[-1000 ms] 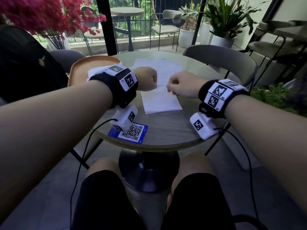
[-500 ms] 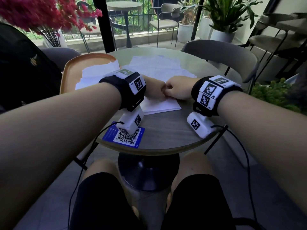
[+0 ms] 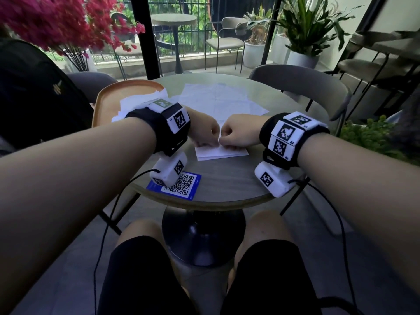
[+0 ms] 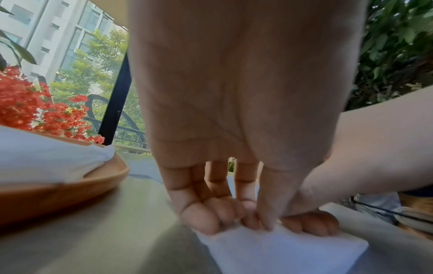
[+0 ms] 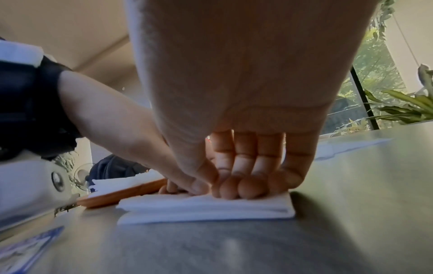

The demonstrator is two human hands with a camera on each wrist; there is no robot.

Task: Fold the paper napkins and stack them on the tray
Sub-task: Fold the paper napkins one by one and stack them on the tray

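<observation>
We see both hands meeting over a folded white paper napkin (image 3: 221,153) that lies flat on the round grey-green counter (image 3: 227,183). The left hand (image 3: 201,130) has its fingers (image 4: 201,220) curled down, tips and thumb bunched together on the napkin's far edge — whether they pinch a layer or only press it flat, we cannot tell. The right hand (image 3: 238,133) does the same just beside it: its fingers (image 5: 236,189) are curled together, their tips pressing the top of the folded paper, the thumb tucked in against them. The two sets of fingertips almost touch.

The napkin shows several stacked layers along its near edge in the right wrist view, extending toward us from under the fingers.

To the left of the left fingers sits the oval orange-brown wooden tray (image 3: 106,103), carrying a pile of white folded napkins (image 3: 136,102). Beyond both sets of fingers — farther across the counter — unfolded white paper sheets (image 3: 218,98) lie spread flat. Nearer to us than the left fingers, a blue card with a QR code (image 3: 179,184) lies at the counter's edge.
</observation>
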